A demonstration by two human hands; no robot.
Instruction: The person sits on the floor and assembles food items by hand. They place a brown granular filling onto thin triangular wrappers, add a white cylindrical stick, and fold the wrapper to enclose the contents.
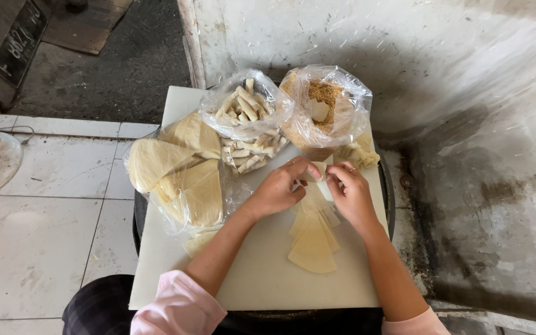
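Head view: left hand (pixel 278 186) and right hand (pixel 350 192) pinch one thin wrapper (pixel 319 177) at the far tip of a fanned stack (pixel 312 239) on the white surface (pixel 262 279), beside the filling bag (pixel 325 108) and bag of rolls (pixel 246 111) for reach.

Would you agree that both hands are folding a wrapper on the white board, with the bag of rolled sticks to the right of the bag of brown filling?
Not quite: the head view shows the bag of rolled sticks to the left of the bag of brown filling. Both the left hand and right hand do work a wrapper on the white board.
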